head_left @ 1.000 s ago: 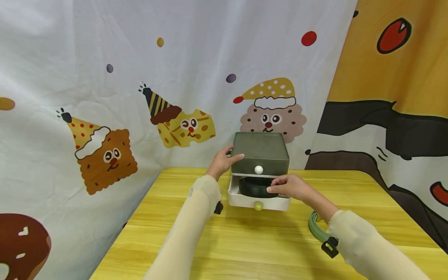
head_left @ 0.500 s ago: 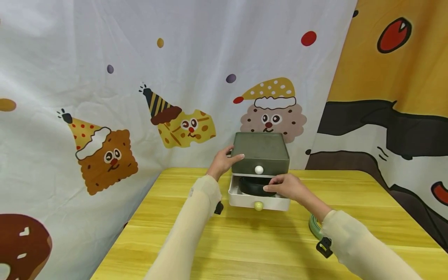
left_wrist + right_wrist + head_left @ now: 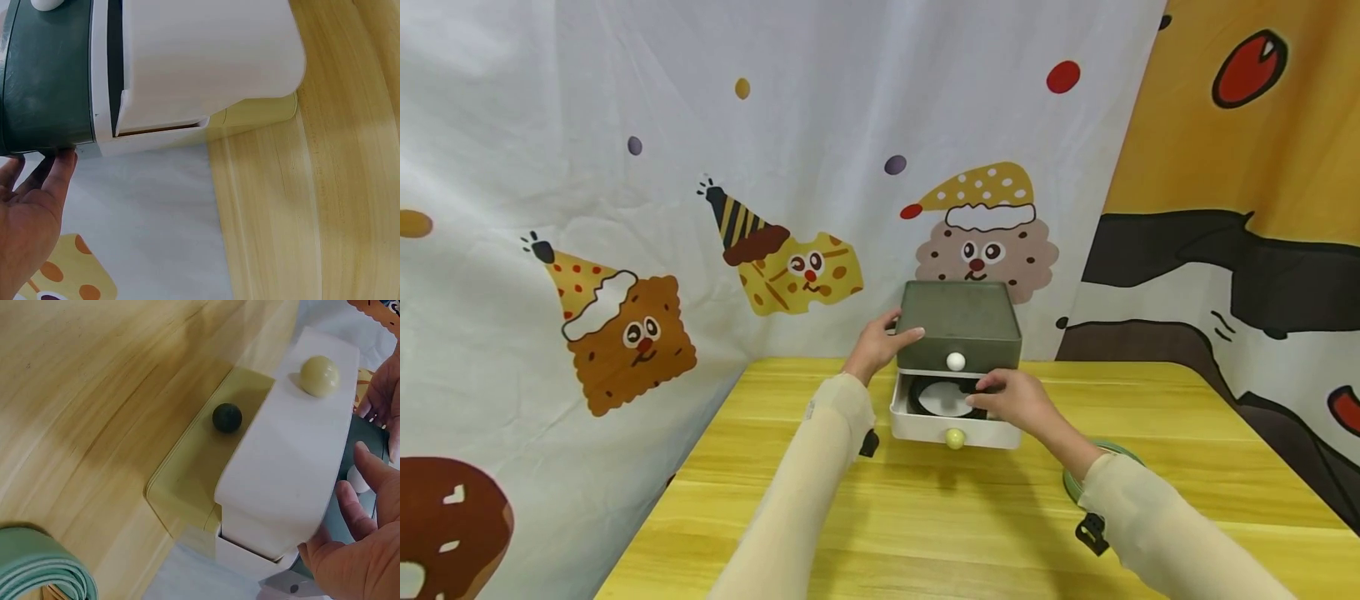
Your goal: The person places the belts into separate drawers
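A small desktop drawer unit [image 3: 958, 310] with a dark green top stands at the table's back. Its white drawer [image 3: 917, 428], with a pale yellow-green knob, is pulled out. Inside lies a coiled black belt [image 3: 917, 402], its ring round a pale patch of drawer floor. My left hand [image 3: 874, 347] rests against the unit's left side, thumb over the top edge; the left wrist view has its straight fingertips [image 3: 59, 165] on the green wall. Over the drawer's right part is my right hand [image 3: 1018, 402], fingertips right at the belt, thumb and forefinger apart.
A coiled green belt [image 3: 40, 565] lies on the wooden table [image 3: 895, 533], partly behind my right forearm in the head view. Below the white drawer, the right wrist view has a yellow drawer [image 3: 194, 462] with a dark green knob. A printed curtain [image 3: 820, 133] hangs behind.
The black belt, earlier tilted up in my right hand, has sunk into the drawer and lies flatter. My right hand has shifted slightly left. The left hand stays put.
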A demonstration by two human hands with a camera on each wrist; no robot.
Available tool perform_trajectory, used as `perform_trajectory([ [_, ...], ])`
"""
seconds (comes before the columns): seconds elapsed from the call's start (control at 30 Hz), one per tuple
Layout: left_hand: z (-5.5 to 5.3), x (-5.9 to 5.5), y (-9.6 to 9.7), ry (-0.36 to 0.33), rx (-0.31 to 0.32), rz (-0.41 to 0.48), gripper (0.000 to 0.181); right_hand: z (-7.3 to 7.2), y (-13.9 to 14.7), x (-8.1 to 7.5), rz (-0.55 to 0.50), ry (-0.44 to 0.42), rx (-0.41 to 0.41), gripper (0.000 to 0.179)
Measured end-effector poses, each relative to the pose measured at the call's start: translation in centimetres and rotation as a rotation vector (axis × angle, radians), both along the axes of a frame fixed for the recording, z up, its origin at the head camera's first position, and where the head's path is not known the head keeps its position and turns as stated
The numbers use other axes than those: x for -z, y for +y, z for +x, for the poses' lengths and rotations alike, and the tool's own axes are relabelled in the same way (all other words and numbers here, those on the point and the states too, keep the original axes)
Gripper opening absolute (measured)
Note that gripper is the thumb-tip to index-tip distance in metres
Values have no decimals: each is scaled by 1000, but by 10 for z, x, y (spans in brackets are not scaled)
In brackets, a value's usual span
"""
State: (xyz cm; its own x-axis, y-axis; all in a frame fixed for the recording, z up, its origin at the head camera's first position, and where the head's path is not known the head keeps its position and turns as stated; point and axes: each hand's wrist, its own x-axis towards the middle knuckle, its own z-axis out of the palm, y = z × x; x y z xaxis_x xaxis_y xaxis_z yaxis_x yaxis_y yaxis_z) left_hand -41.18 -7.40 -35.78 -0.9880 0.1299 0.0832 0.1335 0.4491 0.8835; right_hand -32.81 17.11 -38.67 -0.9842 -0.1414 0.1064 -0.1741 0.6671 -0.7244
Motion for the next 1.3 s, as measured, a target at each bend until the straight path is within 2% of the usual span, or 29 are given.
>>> perform_trajectory([
  [0.53,-1,-2,0,-16,-3,10,81,5,-1,-6,-28,24,14,41],
  [0.8,0,-1,1,-20,-10,12,81,15,-3,-9,-107,-15,-14,46],
  [1.3,1,-1,1,-13,-4,9,81,32,-13,-11,-284,-54,-58,37],
])
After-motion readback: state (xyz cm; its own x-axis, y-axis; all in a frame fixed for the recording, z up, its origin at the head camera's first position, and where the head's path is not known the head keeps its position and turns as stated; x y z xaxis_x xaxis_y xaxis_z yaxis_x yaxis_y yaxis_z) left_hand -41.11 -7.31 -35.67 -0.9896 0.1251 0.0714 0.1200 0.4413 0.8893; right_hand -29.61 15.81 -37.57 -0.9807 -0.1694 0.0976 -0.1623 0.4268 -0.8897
